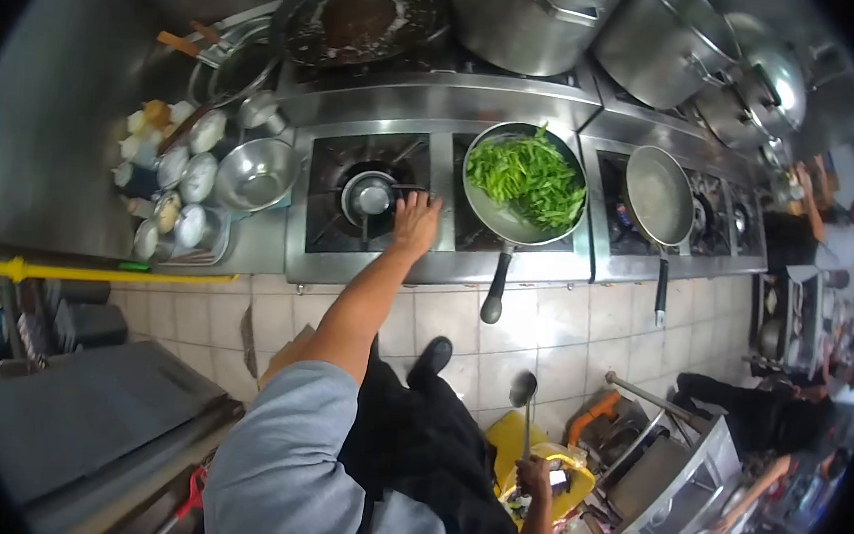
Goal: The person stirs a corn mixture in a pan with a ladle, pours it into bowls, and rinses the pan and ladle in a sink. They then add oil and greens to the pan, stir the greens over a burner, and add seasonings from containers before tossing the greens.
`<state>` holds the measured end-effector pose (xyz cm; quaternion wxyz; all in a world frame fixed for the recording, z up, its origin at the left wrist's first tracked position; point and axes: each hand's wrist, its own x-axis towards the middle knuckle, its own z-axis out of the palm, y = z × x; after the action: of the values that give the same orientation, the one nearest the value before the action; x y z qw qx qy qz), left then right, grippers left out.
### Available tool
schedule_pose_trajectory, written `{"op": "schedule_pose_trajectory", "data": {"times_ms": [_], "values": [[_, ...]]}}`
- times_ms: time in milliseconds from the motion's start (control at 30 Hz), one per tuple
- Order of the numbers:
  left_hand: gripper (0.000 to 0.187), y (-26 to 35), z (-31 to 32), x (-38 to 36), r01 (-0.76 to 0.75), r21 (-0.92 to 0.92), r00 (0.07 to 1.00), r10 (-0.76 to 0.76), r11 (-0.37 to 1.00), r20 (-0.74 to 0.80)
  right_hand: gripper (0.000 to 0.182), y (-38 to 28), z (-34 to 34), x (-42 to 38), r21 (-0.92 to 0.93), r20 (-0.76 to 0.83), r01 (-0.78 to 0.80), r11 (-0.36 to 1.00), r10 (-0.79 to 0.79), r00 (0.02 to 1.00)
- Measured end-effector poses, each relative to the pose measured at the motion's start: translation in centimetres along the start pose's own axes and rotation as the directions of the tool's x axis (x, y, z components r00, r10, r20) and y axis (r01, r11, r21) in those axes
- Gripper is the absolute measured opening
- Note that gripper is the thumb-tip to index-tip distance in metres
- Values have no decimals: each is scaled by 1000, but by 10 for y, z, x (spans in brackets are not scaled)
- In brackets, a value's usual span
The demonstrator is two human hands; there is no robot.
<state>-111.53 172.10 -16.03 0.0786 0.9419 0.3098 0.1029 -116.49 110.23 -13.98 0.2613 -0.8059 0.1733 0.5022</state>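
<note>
My left hand [416,228] reaches forward over the front of the stove, its fingers stretched out and open. The fingertips come right up to the dark handle of a small metal pot [372,197], which sits on the left burner. Low on my right side, my right hand [535,476] is closed around the handle of a ladle [525,388], with the bowl pointing forward above the floor. A frying pan [500,220] full of cut green vegetables [526,179] rests on the burner to the right of my left hand.
Farther right is a second frying pan [659,197] holding pale liquid. Behind stand a large wok [361,16] and tall stockpots [536,25]. Left of the stove are a steel bowl [257,175] and several seasoning containers [198,177]. Co-workers [840,244] are at the right.
</note>
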Motion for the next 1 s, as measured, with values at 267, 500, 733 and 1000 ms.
{"op": "schedule_pose_trajectory", "data": {"times_ms": [267,500,733,1000], "values": [[24,32,22,-65,-90,-283,912,193,955,362,21,-46,40,2,-532,-53,224,817,-296,954],[31,-107,-70,-303,466,-2,661,-347,885,665,21,-190,114,-16,-688,332,467,556,-331,883],[50,-182,-105,-466,446,-125,889,-421,886,180,23,-288,317,-115,-670,741,728,-147,-196,642],[40,-249,-200,-499,756,-413,629,-385,508,675,46,-337,540,-251,123,957,839,-530,288,42]]}}
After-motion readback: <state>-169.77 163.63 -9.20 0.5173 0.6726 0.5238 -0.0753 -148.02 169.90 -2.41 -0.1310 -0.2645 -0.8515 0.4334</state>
